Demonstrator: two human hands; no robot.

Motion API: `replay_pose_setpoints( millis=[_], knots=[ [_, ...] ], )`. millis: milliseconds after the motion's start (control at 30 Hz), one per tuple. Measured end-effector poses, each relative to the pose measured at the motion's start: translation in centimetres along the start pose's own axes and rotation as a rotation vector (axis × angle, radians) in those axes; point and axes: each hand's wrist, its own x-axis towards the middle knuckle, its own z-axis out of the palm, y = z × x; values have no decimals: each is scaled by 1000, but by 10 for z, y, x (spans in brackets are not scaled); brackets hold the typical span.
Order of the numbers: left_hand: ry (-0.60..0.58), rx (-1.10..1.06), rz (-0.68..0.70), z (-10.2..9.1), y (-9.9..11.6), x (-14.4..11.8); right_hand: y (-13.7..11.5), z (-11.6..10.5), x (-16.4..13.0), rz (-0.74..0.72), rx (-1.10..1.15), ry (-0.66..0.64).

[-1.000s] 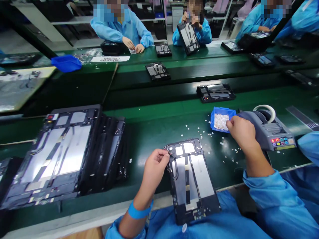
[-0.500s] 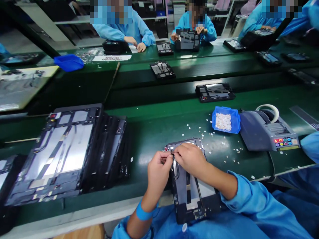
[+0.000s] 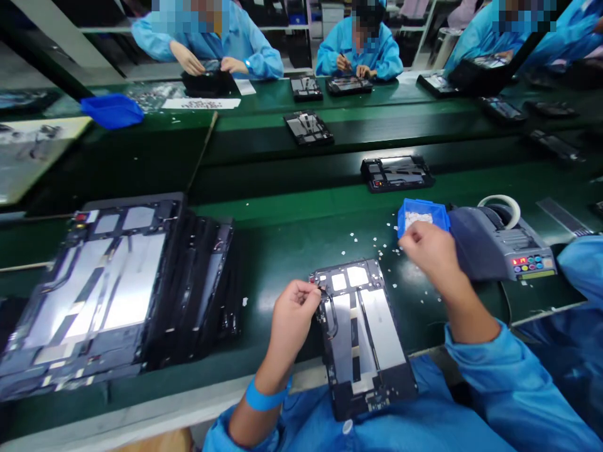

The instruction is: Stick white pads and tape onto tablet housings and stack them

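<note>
A black tablet back (image 3: 360,336) lies flat at the near edge of the green table (image 3: 292,245), partly over the person's lap. The left hand (image 3: 293,316) bends down and pinches its top left corner. The right hand (image 3: 426,251) reaches toward the small blue bin (image 3: 423,212), fingers curled; I cannot tell if it holds anything.

Bright overhead light glares off the green table (image 3: 292,245); edges bend wide-angle, and far workers look soft.
</note>
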Motion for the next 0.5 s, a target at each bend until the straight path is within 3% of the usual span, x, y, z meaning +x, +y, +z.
replay_pose_setpoints(
  millis=[67, 100, 200, 267, 367, 500],
  knots=[
    [-11, 5, -4, -3, 1, -1, 13, -14, 5, 112, -67, -63],
    [-28, 18, 2, -5, 2, -2, 10, -15, 3, 83, -19, -124],
    [-42, 98, 54, -16, 3, -2, -30, 0, -15, -137, 275, -353],
    [9, 198, 113, -24, 0, 0, -65, 17, -25, -191, 328, -481],
    [64, 403, 265, -34, -7, 4, -102, 38, -24, -225, 213, -593],
    [6, 581, 578, -34, -16, 6, -112, 55, -16, -254, 67, -647]
  ],
)
